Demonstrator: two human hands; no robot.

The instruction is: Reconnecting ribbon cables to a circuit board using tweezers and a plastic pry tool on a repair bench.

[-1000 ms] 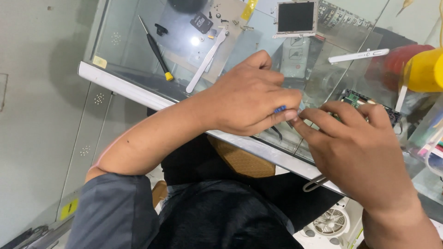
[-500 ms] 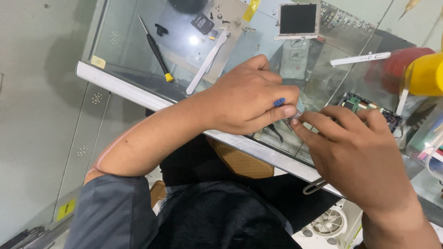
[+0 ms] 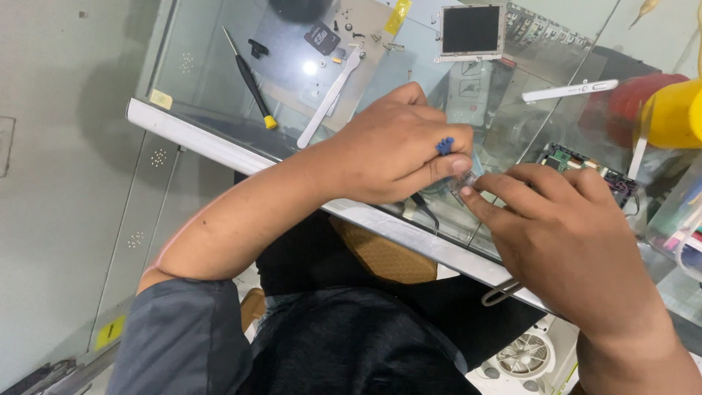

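fingers first: the left hand [image 3: 395,150] is curled, thumb and forefinger pressed together on a small blue-tipped tool [image 3: 444,145] that sticks up between the knuckles. its working end is hidden under the fingers, so i cannot tell what kind of tool it is. the right hand [image 3: 567,241] has its fingertips [image 3: 472,194] pinched on a small pale component [image 3: 465,181] at the glass bench [image 3: 219,66] surface, just beside the left thumb. the two hands touch or nearly touch there.

change from a second ago: little. both hands keep the same meeting point. the blue tip now shows more clearly above the left knuckles, and the right fingers sit a shade tighter against the piece. i read this as fine work still in hand on that one part, not a reach for anything new.

outward: a green circuit board [image 3: 578,159] lies just beyond the right hand. a thin dark lead [image 3: 426,208] runs under the left hand. farther off on the bench, white tweezers [image 3: 329,97], a black screwdriver with a yellow end [image 3: 252,82], a small dark screen module [image 3: 471,31], a white stylus-like bar [image 3: 570,91] and a yellow container [image 3: 676,113] at the right edge. none touched.
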